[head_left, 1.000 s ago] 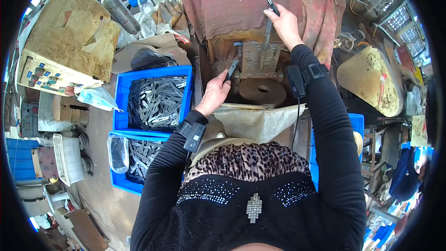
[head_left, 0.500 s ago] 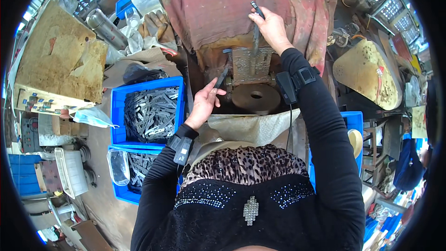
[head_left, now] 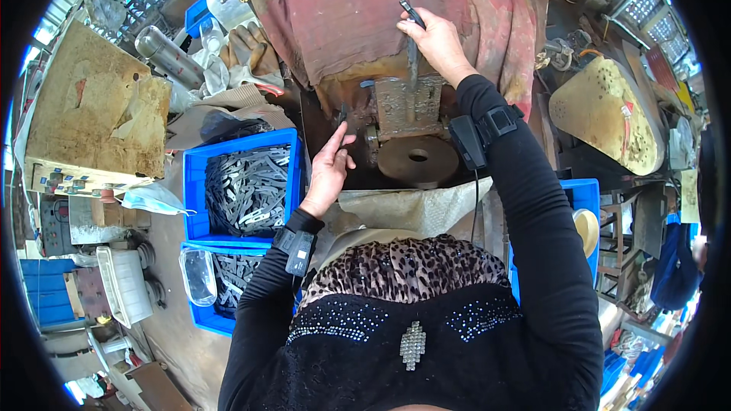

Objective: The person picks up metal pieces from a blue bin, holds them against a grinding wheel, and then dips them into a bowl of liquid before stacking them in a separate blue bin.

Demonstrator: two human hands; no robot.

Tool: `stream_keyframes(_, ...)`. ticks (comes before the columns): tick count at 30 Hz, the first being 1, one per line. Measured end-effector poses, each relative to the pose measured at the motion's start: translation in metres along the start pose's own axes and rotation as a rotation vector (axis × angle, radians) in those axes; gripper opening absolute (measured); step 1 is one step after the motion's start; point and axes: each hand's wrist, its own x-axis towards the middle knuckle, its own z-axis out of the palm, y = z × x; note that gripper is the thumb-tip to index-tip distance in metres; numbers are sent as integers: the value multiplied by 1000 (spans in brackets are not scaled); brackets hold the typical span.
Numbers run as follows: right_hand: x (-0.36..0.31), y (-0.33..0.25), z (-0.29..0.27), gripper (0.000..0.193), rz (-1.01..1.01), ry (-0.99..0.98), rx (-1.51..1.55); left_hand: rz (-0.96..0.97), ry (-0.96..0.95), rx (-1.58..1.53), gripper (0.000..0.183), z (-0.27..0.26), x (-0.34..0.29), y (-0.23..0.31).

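Observation:
My left hand (head_left: 329, 171) pinches a small dark metal strip (head_left: 343, 113), held up left of the machine's upright plate (head_left: 409, 103). That strip resembles the flat grey metal strips (head_left: 247, 190) piled in a blue bin (head_left: 294, 175) beside my left forearm. My right hand (head_left: 442, 47) is closed around a lever with a black grip (head_left: 411, 14), in front of a red cloth (head_left: 335, 23) draped over the machine. A thick round disc (head_left: 417, 161) with a centre hole lies below the plate.
A second blue bin (head_left: 209, 320) of strips, with a clear plastic tub (head_left: 199, 277) at its edge, sits nearer me. Stained work gloves (head_left: 250, 52) and a steel flask (head_left: 169, 57) lie at the far left. A worn yellowish panel (head_left: 605, 116) stands at the right.
My left hand has moved slightly left and farther from me, and the strip in it points more upright. My right hand has shifted a little left with the lever.

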Motion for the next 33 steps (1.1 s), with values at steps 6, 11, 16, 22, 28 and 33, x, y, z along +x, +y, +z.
stream_keyframes(6,-1,2,-1,37,13,-12,19,-83,-46,-9,62,0,1,6)
stream_keyframes(11,0,1,-1,33,12,-15,21,-82,-74,53,66,1,1,11)
stream_keyframes(16,0,2,-2,36,19,-29,52,-122,-76,63,67,3,0,16)
stream_keyframes(22,1,3,-1,31,16,-29,45,-147,-55,77,66,4,1,18)
stream_keyframes(28,1,4,-2,30,31,-57,60,-182,-53,45,64,5,1,14)
stream_keyframes(33,2,3,-2,27,24,-57,82,-197,3,14,62,6,3,11)
